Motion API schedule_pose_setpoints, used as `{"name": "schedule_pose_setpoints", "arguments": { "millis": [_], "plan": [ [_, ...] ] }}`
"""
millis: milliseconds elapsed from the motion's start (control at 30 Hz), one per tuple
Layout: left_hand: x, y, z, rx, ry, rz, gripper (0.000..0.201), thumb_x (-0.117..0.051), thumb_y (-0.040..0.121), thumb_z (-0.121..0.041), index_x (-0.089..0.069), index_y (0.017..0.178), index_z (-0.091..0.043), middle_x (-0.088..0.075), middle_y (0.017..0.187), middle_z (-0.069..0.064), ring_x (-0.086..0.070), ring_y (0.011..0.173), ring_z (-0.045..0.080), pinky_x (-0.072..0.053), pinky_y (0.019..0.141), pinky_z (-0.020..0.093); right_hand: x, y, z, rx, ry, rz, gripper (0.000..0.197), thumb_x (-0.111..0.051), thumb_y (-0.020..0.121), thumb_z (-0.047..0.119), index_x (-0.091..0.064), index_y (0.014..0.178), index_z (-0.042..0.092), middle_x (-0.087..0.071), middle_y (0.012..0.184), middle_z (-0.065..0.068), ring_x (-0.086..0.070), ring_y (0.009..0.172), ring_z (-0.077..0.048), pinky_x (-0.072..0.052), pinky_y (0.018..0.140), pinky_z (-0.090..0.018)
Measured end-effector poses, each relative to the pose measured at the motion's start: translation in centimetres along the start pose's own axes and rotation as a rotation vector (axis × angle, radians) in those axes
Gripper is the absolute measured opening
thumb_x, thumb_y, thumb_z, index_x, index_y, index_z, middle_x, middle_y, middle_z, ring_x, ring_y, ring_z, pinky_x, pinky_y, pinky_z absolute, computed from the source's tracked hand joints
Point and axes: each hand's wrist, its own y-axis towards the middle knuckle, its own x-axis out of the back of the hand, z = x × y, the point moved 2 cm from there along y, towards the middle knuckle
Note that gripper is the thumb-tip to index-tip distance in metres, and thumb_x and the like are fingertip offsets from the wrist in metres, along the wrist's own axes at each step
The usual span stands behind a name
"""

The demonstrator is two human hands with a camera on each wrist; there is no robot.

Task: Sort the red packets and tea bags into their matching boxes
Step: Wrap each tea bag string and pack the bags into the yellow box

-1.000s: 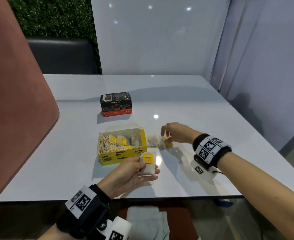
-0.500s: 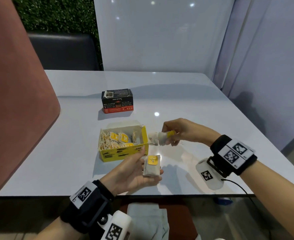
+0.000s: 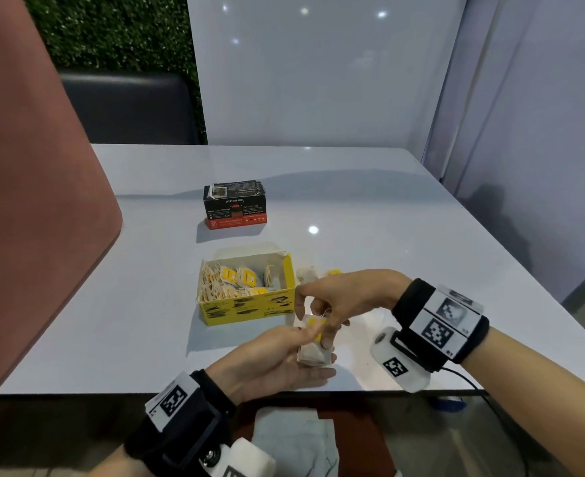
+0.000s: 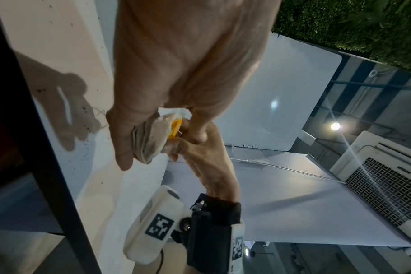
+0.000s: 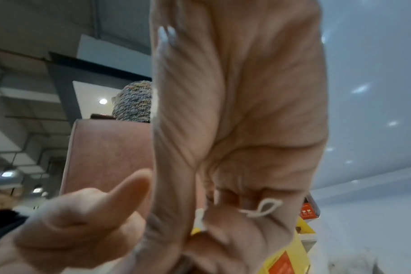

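Observation:
An open yellow box near the table's front holds several tea bags with yellow tags. Behind it stands a closed black and red box. My left hand is palm up in front of the yellow box's right corner and grips a small stack of tea bags, which the left wrist view also shows. My right hand comes down on that stack and pinches a tea bag by its yellow tag. Another tea bag lies on the table just right of the yellow box.
The white table has its front edge right under my wrists. A pink padded seat back rises at the left, with a dark seat and white panels behind the table.
My right hand lifted a tea bag from the table beside the yellow box and carried it back to the stack in my left hand, which shifted slightly right.

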Motion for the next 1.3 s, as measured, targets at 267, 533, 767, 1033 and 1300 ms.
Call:
{"name": "schedule_pose_setpoints", "arguments": {
  "millis": [267,533,767,1033,1300],
  "plan": [
    [1.1,0.1,-0.1,-0.080,-0.038,-0.045,0.020,-0.039,0.092,0.010,-0.053,0.105,0.005,-0.056,0.094,0.017,-0.059,0.092,0.025,-0.049,0.094,0.040,5.6,1.0,-4.3,-0.199,-0.049,-0.468,0.033,-0.065,0.084,0.009,-0.055,0.115,0.014,-0.063,0.083,0.000,-0.052,0.059,-0.012,-0.040,0.050,-0.018],
    [1.4,-0.5,-0.4,-0.124,0.005,-0.124,0.025,-0.041,0.091,0.011,-0.053,0.110,-0.001,-0.055,0.100,0.017,-0.058,0.096,0.024,-0.056,0.081,0.036,5.2,6.9,-6.1,-0.187,-0.243,-0.527,0.025,-0.063,0.087,0.017,-0.062,0.111,0.008,-0.063,0.112,-0.010,-0.057,0.100,-0.024,-0.042,0.078,-0.024],
    [1.6,-1.0,-0.9,-0.130,-0.035,-0.152,0.026,-0.039,0.091,0.012,-0.054,0.109,0.001,-0.058,0.097,0.020,-0.060,0.093,0.028,-0.052,0.085,0.041,4.4,9.4,-5.4,-0.235,-0.289,-0.480,0.025,-0.057,0.087,0.014,-0.061,0.110,0.006,-0.059,0.115,-0.013,-0.053,0.106,-0.028,-0.043,0.080,-0.030],
    [1.5,-1.0,-1.0,-0.211,-0.025,-0.149,0.028,-0.037,0.091,0.014,-0.056,0.104,-0.002,-0.063,0.098,0.017,-0.063,0.093,0.026,-0.055,0.079,0.032,6.1,1.8,-5.1,-0.053,0.207,-0.822,0.013,-0.060,0.085,0.010,-0.056,0.097,0.012,-0.060,0.072,-0.004,-0.047,0.047,-0.005,-0.037,0.043,-0.016],
    [0.1,0.2,-1.0,-0.191,-0.039,-0.121,0.038,-0.027,0.088,0.016,-0.050,0.117,0.005,-0.059,0.095,0.018,-0.060,0.088,0.025,-0.053,0.083,0.036,1.6,-4.3,-1.1,0.135,0.347,-0.328,0.017,-0.072,0.079,0.017,-0.065,0.095,0.016,-0.067,0.090,-0.013,-0.061,0.074,-0.014,-0.050,0.067,-0.024]
  ]
}}
